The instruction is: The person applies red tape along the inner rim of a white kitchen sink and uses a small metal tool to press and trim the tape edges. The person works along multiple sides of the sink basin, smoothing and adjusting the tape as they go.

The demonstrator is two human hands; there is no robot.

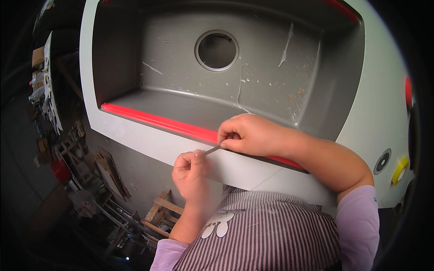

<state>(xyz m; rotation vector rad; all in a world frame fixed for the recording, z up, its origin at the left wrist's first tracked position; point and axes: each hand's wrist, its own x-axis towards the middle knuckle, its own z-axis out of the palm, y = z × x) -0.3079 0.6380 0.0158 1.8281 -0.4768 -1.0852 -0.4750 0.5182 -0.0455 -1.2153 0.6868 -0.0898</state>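
My left hand pinches one end of a thin dark grey strip between thumb and fingers. At the strip's other end, my right hand has its thumb and curled fingers closed on it. Both hands are above the front rim of a white countertop, at the near edge of a grey sink basin. Red tape runs along that inner edge, passing under my right hand and forearm. What the strip is made of I cannot tell.
The basin has a round drain hole and whitish smears. On the countertop at right lie a grey ring-shaped disc, a yellow tape roll and a red object. A wooden frame and a cluttered shelf stand at left.
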